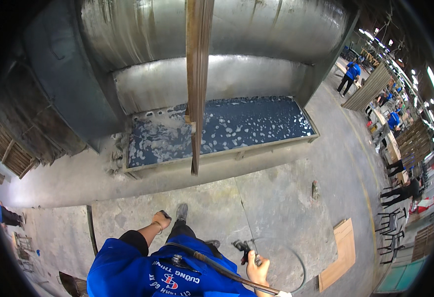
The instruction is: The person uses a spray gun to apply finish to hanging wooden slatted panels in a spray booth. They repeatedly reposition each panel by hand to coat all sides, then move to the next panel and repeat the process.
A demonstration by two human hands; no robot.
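Observation:
My right hand is wrapped round a dark spray gun, its head pointing up and left. A thin grey hose loops out to the right of it. My left hand is closed in front of my body, with a small dark patch at its fingers that I cannot make out. Ahead hangs a tall, narrow brown stack of what look like wooden strips, seen nearly edge-on, apart from both hands. Its lower end comes down in front of the water trough.
A long trough of dark, foamy water stands ahead, below a stained curved metal wall. Flat brown sheets lie on the floor at right. A dark panel rises at left. People in blue stand far right, near benches and chairs.

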